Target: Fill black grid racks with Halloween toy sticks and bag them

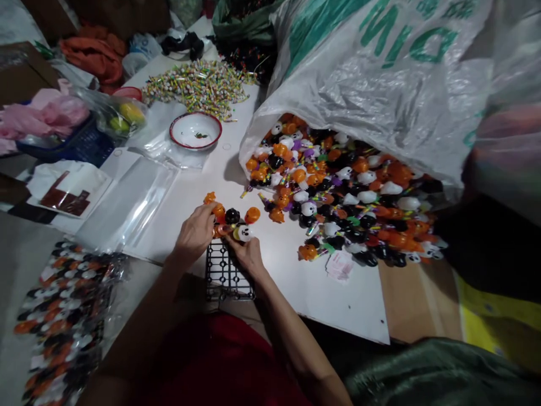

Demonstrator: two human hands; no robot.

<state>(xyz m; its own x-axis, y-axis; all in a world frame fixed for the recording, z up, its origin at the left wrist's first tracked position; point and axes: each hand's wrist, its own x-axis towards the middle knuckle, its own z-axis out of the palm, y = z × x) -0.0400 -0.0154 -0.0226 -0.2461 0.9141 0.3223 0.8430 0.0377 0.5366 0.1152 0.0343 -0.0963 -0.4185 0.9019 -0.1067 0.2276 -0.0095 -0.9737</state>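
Left hand (192, 232), right hand (250, 256) among small figures (232, 215) at black rack (231, 276).

On the white sack (363, 96) over the table's (296, 287) right edge, large green letters (395, 48) include a D and an I; smaller characters (460, 8) beside them are unreadable.

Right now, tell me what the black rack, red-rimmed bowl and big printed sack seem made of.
Black rack: probably rigid plastic, evenly gridded; finish unclear. Red-rimmed bowl: perhaps enamelled metal, smooth white with a coloured rim; plastic possible. Printed sack: likely plastic, its wrinkles shiny.
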